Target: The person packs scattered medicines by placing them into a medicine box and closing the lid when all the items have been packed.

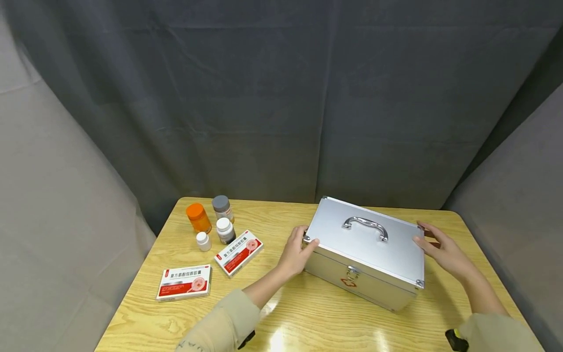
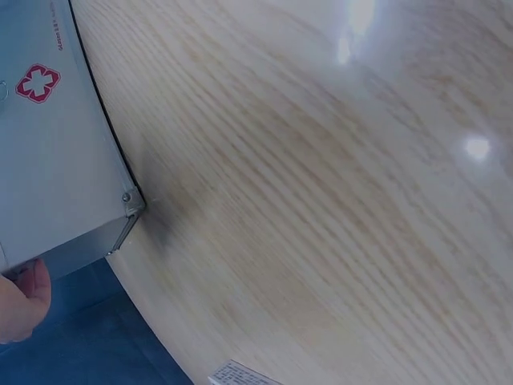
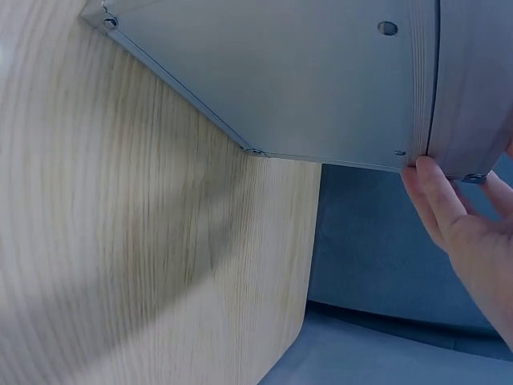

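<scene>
A silver metal first-aid case [image 1: 338, 244] stands at a slant on the right half of the table, lid closed. On its lid is a chrome handle [image 1: 365, 223], and the front has a latch [image 1: 353, 272] above a red cross mark. My left hand [image 1: 292, 255] holds the case's left end, thumb over the lid edge. At the opposite end my right hand [image 1: 446, 252] grips the rear right corner, thumb on the lid. In the right wrist view, fingertips [image 3: 431, 170] press at the seam between lid and body. The case's inside is hidden.
Left on the wooden table [image 1: 145, 318] lie two red-and-white medicine boxes [image 1: 239, 253] [image 1: 184, 282]. Behind them stand an orange bottle [image 1: 199, 218], a grey-capped bottle [image 1: 223, 208] and two white-capped bottles [image 1: 226, 231] [image 1: 203, 241]. A dark curtain [image 1: 264, 122] hangs along the back edge.
</scene>
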`<state>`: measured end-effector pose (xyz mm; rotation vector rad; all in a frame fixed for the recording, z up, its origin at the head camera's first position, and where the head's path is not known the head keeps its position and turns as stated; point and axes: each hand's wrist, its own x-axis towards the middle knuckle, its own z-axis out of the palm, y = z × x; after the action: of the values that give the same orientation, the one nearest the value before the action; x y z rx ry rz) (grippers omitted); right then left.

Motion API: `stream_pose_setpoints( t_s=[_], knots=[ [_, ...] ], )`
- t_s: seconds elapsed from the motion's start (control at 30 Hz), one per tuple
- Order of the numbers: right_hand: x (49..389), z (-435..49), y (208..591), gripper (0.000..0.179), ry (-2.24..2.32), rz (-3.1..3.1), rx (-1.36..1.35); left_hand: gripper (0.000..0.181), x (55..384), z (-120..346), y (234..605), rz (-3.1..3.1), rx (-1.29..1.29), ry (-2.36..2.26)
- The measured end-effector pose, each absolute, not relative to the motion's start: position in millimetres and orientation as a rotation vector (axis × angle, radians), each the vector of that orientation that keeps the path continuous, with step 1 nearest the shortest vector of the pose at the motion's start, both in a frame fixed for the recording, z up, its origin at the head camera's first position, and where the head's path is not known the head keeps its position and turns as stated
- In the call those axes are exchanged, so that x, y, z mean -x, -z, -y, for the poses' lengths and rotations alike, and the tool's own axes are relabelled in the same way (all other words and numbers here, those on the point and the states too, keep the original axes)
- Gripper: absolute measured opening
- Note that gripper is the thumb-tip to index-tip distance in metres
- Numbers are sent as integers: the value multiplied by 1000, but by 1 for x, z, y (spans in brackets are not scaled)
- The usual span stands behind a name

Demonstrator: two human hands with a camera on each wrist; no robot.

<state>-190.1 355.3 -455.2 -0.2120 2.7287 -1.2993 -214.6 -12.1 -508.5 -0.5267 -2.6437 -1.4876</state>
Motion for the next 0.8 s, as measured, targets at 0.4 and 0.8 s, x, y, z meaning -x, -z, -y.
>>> stream_pose_setpoints(
  t_s=[0.4, 0.8],
  knots=[
    [207, -343, 455, 67, 1275, -2715, 230, 52, 209, 22, 510, 2566, 404, 1560],
    [219, -333, 457, 67, 1281, -2709, 247, 46, 206, 27, 514, 2479, 403, 1544]
  ],
)
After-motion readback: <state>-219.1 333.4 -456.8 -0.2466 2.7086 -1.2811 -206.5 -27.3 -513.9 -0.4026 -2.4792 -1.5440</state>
